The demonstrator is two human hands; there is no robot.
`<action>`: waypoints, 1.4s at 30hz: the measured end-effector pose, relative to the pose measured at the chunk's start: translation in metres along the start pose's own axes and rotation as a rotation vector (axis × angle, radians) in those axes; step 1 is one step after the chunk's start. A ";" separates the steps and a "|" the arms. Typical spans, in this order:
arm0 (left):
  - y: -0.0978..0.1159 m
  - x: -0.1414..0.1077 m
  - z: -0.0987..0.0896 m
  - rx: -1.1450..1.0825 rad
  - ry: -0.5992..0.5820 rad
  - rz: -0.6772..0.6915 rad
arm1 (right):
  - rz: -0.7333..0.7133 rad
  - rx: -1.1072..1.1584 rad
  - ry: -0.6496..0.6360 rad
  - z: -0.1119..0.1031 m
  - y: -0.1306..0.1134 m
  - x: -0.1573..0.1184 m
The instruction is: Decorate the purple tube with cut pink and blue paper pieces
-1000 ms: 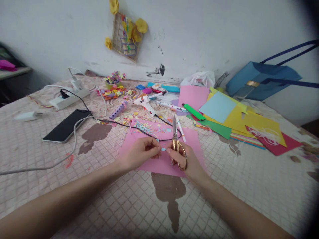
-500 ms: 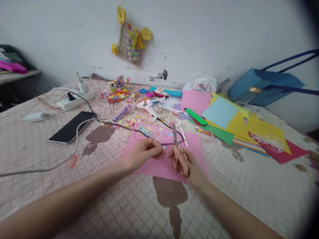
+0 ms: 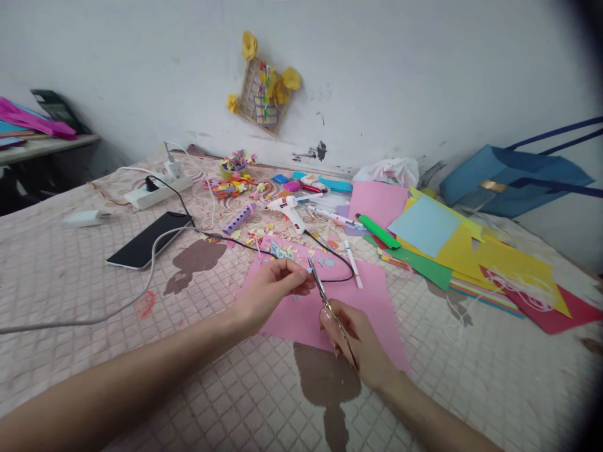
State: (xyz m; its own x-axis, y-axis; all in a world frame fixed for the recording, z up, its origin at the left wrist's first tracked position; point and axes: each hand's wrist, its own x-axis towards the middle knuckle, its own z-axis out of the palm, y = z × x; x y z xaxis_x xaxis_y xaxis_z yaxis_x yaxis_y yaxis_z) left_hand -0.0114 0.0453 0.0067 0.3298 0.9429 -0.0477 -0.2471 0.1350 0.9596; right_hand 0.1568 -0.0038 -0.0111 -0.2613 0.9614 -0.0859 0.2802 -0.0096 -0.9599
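Observation:
My right hand [image 3: 351, 336] is closed round the gold handles of a pair of scissors [image 3: 319, 285]. The blades point up and to the left, their tips beside the fingertips of my left hand [image 3: 282, 282]. Thumb and fingers of that left hand are pinched together; whatever they hold is too small to make out. Both hands are above a pink paper sheet [image 3: 372, 314] on the table. Small blue and yellow paper scraps [image 3: 282, 250] lie on and behind the sheet, just beyond my hands.
A white glue gun [image 3: 293, 216] lies behind the sheet, its black cord looping over the paper. Left are a tablet [image 3: 148, 242] and a power strip [image 3: 157, 191]. Right are a green cutter [image 3: 377, 231], coloured papers [image 3: 509, 257] and a blue bag [image 3: 499, 182].
The scissors have tilted from upright to leaning left, and their tips have come to my left fingertips. The whole view has shifted slightly right and down.

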 end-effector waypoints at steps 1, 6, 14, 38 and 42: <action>0.000 0.000 0.000 -0.009 0.000 -0.002 | -0.001 -0.005 0.000 0.000 0.000 0.000; 0.000 0.000 0.001 -0.044 0.013 -0.030 | 0.007 -0.021 0.002 0.000 -0.001 0.000; -0.002 0.000 0.001 -0.068 0.018 -0.024 | 0.003 -0.049 0.007 0.000 0.001 0.001; 0.002 0.005 -0.002 -0.120 -0.004 -0.053 | 0.045 -0.020 -0.017 -0.004 0.002 0.001; 0.004 0.008 -0.006 -0.104 -0.063 -0.071 | 0.074 0.019 -0.108 -0.010 -0.004 0.002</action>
State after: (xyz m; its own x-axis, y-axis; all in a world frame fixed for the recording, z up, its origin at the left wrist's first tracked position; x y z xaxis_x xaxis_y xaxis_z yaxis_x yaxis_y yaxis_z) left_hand -0.0150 0.0557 0.0088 0.4058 0.9091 -0.0941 -0.3134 0.2351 0.9201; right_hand 0.1642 0.0010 -0.0045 -0.3388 0.9228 -0.1835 0.2848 -0.0853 -0.9548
